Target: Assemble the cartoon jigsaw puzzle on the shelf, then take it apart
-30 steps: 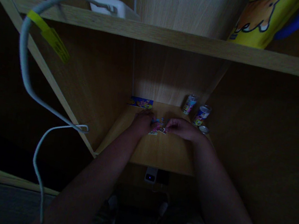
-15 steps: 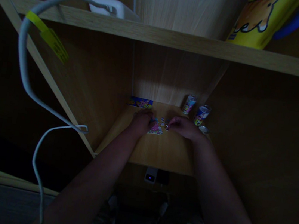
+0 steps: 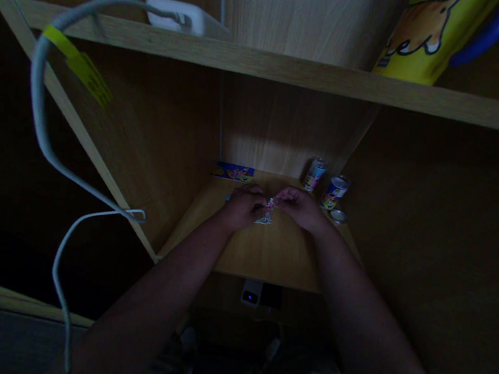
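On the lower wooden shelf lie small, brightly printed jigsaw pieces (image 3: 264,219), partly joined and mostly covered by my hands. My left hand (image 3: 245,206) rests over them from the left, its fingers curled and closed at the pieces' edge. From the right, my right hand (image 3: 296,206) pinches a small jigsaw piece (image 3: 271,202) between thumb and fingertips. The two hands' fingertips nearly meet around that piece. Dim light blurs the print and the exact fit.
Behind the hands are a blue printed strip (image 3: 234,172), two printed cans (image 3: 314,175) and a round metal lid (image 3: 338,216). An upper shelf edge (image 3: 260,62) crosses above, holding a white adapter (image 3: 186,17) and a yellow container (image 3: 417,40). A cable (image 3: 39,97) hangs left.
My right hand has moved left with the piece. My left hand has shifted right over the puzzle, covering more of it, and the fingertips are now close together.
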A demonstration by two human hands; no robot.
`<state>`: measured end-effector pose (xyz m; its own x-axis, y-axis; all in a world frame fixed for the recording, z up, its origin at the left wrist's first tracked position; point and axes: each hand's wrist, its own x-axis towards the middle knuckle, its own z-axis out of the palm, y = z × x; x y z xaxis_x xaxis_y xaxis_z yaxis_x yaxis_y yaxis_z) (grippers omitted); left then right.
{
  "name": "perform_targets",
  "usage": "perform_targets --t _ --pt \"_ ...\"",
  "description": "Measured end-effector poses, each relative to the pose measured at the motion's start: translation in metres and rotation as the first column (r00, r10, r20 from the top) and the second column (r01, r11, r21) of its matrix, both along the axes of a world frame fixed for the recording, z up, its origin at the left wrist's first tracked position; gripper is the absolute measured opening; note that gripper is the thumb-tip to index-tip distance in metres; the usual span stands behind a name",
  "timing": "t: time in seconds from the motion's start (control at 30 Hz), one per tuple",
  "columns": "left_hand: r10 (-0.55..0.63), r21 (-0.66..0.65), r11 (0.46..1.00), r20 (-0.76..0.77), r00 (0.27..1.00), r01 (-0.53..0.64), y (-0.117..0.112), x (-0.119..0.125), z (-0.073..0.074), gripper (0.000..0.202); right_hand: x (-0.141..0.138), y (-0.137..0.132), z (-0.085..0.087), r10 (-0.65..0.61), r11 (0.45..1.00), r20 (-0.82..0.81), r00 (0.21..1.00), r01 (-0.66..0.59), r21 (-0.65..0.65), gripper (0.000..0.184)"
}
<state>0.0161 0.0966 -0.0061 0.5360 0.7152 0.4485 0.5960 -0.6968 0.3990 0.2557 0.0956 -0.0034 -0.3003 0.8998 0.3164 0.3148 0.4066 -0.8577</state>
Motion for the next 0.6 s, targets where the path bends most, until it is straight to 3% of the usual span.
perform_targets --t 0.6 --pt "-0.075 0.015 0.997 0.041 0.996 0.075 0.0052 -0.0016 -0.0042 0.020 -0.0018 -0.0015 0.0057 -0.019 1.000 -0.023 1.000 0.018 -0.020 0.036"
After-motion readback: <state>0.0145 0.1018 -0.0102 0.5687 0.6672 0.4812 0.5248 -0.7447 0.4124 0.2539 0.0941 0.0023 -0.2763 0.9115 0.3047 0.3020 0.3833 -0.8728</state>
